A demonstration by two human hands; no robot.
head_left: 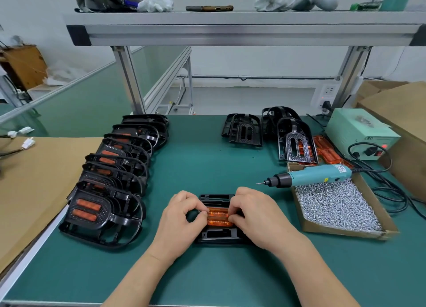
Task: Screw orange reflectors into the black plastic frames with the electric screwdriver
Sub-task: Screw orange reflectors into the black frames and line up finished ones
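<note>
**Left.** A cardboard sheet (34, 191) lies along the edge of the green mat (196, 164). Just beside it, a row of finished frames (110, 175), each showing orange strips, overlaps from the near edge toward the back.

**Centre.** My left hand (182, 217) and my right hand (255, 214) meet over one black frame (219, 234), which lies flat on the mat near me. The orange reflector (219, 217) sits in the frame's middle. My left thumb and forefinger pinch its left end, and my curled right fingertips pinch its right end.

**Centre back.** The empty frames (244, 131) stand in a loose cluster. Right of them, a leaning frame (296, 145) shows orange through its slots, and loose reflectors (327, 150) lie just behind it.

**Right.** The electric screwdriver (311, 175) rests across the back corner of the screw box (334, 205), apart from both hands. Its bit points left over the mat. The box is a shallow cardboard tray filled with silver screws. A black cable joins the screwdriver to the pale green power unit (359, 134) at the back right.
</note>
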